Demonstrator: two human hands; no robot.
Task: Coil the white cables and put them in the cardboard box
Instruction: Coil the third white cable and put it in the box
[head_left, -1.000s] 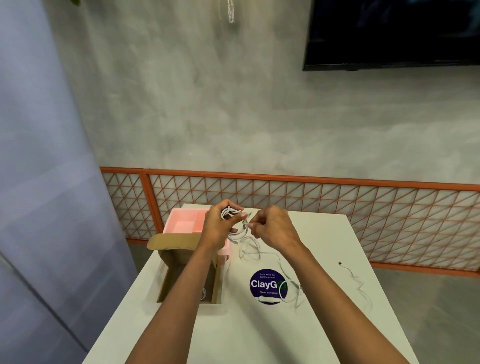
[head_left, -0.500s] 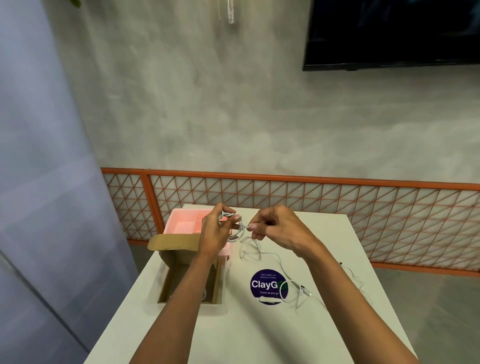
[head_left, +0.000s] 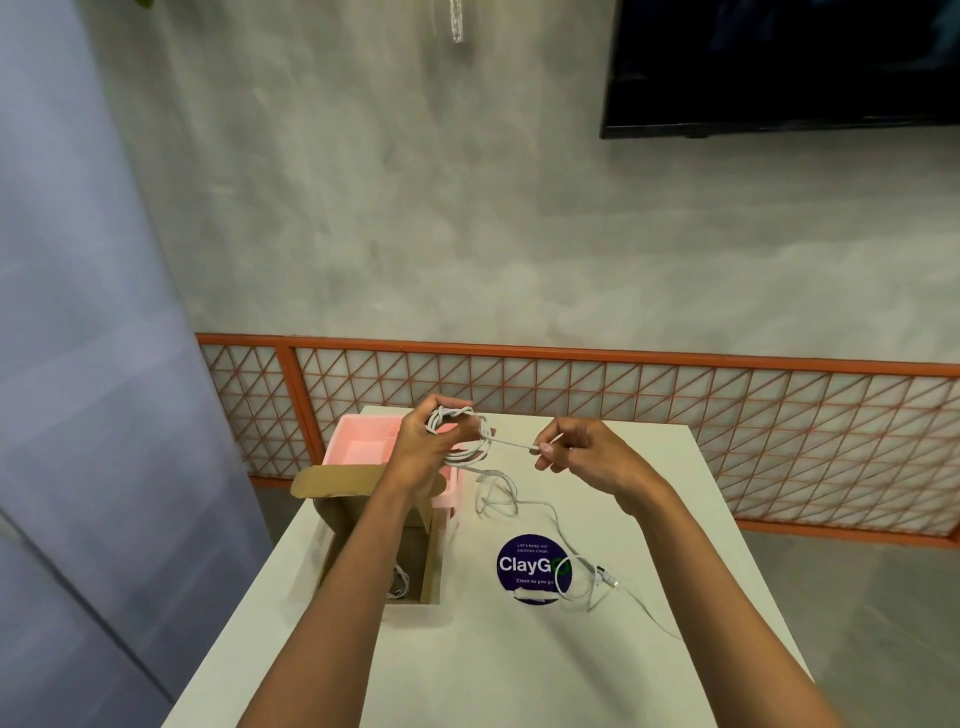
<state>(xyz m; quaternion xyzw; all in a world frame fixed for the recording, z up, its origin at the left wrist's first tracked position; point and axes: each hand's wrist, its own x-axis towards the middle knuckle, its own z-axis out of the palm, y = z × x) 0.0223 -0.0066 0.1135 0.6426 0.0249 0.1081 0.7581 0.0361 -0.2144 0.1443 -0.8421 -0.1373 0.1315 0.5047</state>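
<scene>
Above the far end of the bench (head_left: 519, 670), over the pink tray (head_left: 358, 448): one coil of white cable (head_left: 460, 434), several loops, gripped by the left hand (head_left: 423, 457) with fingers curled round the bundle.

Right hand (head_left: 587, 457): thumb and forefinger pinch the cable's free end. A second ago this hand sat close against the coil; it now stands apart to the right, and the short strand between coil and fingertips runs straight and taut.

Reading of the change: the tail appears to be drawn tight to bind the loops, so this coil looks close to finished and not yet boxed.

Cardboard box (head_left: 337, 480): open, at the left edge of the bench, beneath the left forearm. One coiled cable inside (head_left: 399, 579), partly hidden.

Loose cable on bench (head_left: 498, 501): uncoiled, running from below the held coil across the round blue sticker (head_left: 524, 566) to a plug end near it. Whether it joins the held coil cannot be told.

Thin strand (head_left: 649, 613): lying further right, uncoiled.

Remaining, by judgement: drop the bound coil in the box, then coil the loose lengths.
</scene>
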